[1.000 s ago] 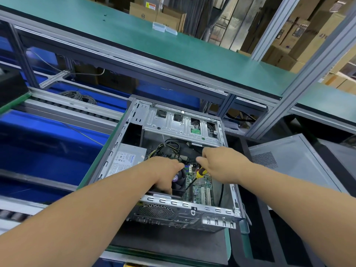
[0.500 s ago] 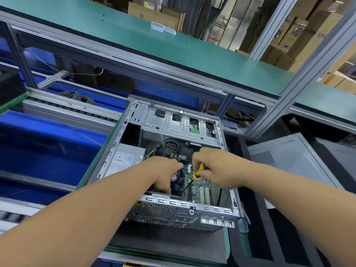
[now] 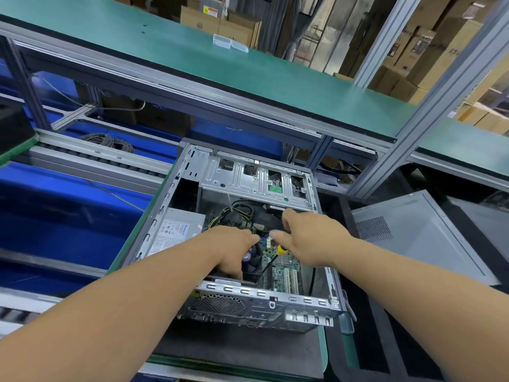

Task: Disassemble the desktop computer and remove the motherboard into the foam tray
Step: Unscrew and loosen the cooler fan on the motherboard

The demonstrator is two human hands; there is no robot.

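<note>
The open desktop case (image 3: 261, 296) lies on its side on the green-edged bench. Inside it the green motherboard (image 3: 283, 271) shows between my hands. My left hand (image 3: 234, 249) lies over the black CPU cooler (image 3: 252, 257), its fingers curled down the cooler's near side. My right hand (image 3: 311, 238) holds a yellow-handled screwdriver (image 3: 281, 249), whose dark shaft slants down toward the board. That hand's index finger and thumb stretch out toward the cables. A black foam tray (image 3: 366, 312) lies to the right of the case.
A grey power supply (image 3: 176, 232) fills the case's left side and a metal drive cage (image 3: 248, 177) its far end. The removed side panel (image 3: 418, 232) rests at the right. A green shelf (image 3: 248, 67) overhangs the bench. Blue bins and a roller rail lie left.
My right hand has loosened from a fist over the screwdriver; its index finger and thumb now reach forward. My left hand has stayed on the cooler.
</note>
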